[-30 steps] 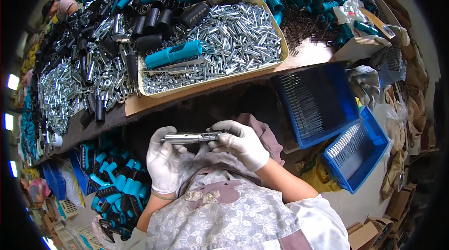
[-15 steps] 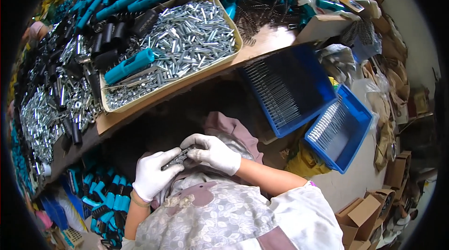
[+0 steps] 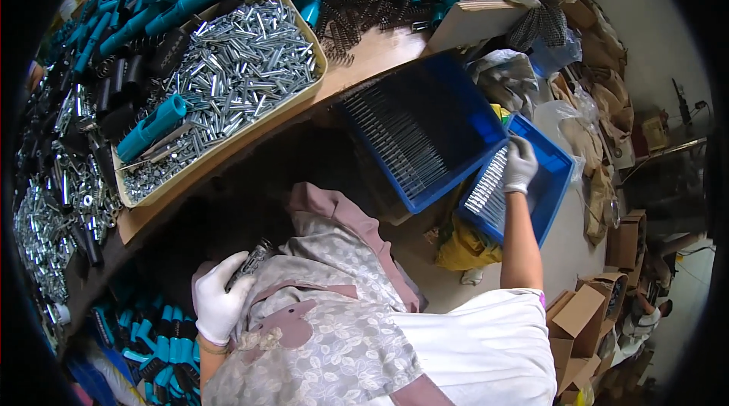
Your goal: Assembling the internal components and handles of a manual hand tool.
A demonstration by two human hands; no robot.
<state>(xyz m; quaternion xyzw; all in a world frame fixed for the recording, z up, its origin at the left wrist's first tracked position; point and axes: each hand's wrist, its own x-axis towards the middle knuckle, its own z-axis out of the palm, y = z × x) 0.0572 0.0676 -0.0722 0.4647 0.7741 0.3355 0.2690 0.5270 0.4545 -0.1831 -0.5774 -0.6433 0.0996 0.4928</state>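
Note:
In the lower middle, over my lap, my left hand (image 3: 220, 298) in a white glove is closed round a small dark grey metal part (image 3: 254, 260), whose upper end sticks out past the fingers. My right hand (image 3: 521, 167), gloved too, is stretched out to the right into the smaller blue crate (image 3: 548, 212). Its fingers are loosely bent and apart, at the far end of a row of silver metal rods (image 3: 486, 190). I see nothing held in them; the fingertips are partly hidden.
A larger blue crate (image 3: 465, 186) with more thin rods stands beside it. On the bench, a cream tray (image 3: 320, 64) holds many metal pins and a teal tube (image 3: 152, 129). Teal tubes, springs (image 3: 342, 34) and metal parts are heaped around. Cardboard boxes (image 3: 581, 322) stand at the lower right.
My right hand has left the metal part over my lap and reached right into the smaller crate. My left hand keeps the part, slightly lower. The whole view has shifted to the right.

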